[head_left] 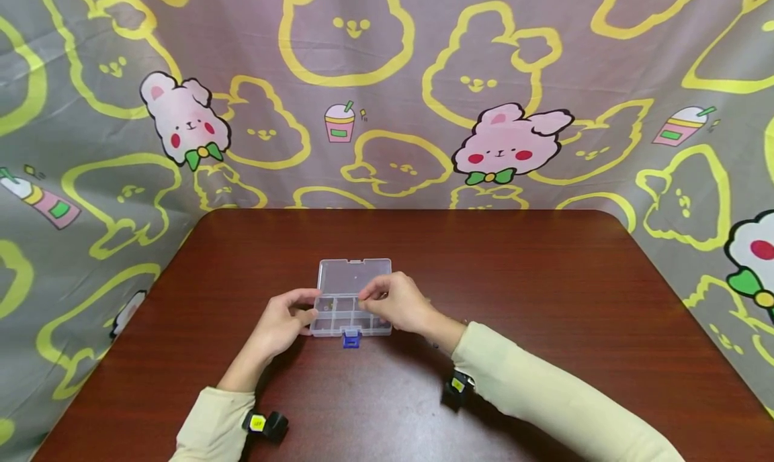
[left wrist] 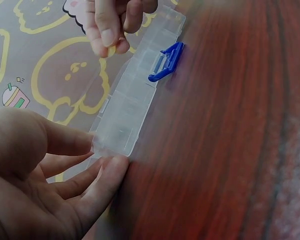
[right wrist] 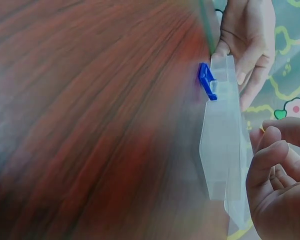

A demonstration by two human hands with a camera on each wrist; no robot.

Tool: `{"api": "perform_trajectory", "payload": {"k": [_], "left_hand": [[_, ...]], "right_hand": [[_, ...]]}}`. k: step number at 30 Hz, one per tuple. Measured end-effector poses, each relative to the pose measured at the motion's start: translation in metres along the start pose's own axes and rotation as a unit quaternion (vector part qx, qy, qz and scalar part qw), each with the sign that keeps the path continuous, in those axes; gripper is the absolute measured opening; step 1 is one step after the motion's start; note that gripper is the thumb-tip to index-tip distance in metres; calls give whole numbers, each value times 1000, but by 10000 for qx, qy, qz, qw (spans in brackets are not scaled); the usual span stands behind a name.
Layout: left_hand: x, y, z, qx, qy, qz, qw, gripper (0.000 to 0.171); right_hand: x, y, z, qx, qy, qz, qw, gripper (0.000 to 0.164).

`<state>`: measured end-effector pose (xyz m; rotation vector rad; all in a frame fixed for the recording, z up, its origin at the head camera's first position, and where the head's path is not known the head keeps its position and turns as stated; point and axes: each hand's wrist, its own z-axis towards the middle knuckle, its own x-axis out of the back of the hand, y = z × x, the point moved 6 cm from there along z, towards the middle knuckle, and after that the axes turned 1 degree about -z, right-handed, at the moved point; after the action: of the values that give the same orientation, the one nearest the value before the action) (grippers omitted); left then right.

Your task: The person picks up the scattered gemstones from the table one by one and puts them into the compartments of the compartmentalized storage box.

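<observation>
A clear plastic compartment box (head_left: 342, 313) lies on the table with its lid (head_left: 347, 277) open toward the back and a blue latch (head_left: 351, 339) at the front. My left hand (head_left: 278, 324) holds the box's left end, thumb and fingers at its edges. Over the right half of the box is my right hand (head_left: 402, 305). Thumb and forefinger of that hand pinch a tiny yellow piece (left wrist: 111, 51), mostly hidden by the fingertips. Small bits (head_left: 328, 306) lie in the back left compartment. The right compartments are partly covered by the right hand.
The brown wood-grain table (head_left: 514, 267) extends around the box on all sides. A patterned cloth (head_left: 387, 106) with cartoon animals hangs behind the table and along both sides. Each wrist wears a black camera, seen below the left sleeve (head_left: 211, 422) and the right sleeve (head_left: 532, 381).
</observation>
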<state>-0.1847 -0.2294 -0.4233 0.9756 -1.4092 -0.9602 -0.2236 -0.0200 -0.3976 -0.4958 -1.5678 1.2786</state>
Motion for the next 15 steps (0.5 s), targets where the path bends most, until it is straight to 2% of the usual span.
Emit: {"api": "perform_trajectory", "payload": {"k": [3, 15], "left_hand": [[-1, 0, 0, 33, 14, -19, 10000, 38], [-1, 0, 1, 8, -7, 1, 10000, 36]], "right_hand": [[-4, -3, 3, 99, -14, -10, 9999, 4], [-15, -5, 14, 19, -37, -115, 9999, 4]]}}
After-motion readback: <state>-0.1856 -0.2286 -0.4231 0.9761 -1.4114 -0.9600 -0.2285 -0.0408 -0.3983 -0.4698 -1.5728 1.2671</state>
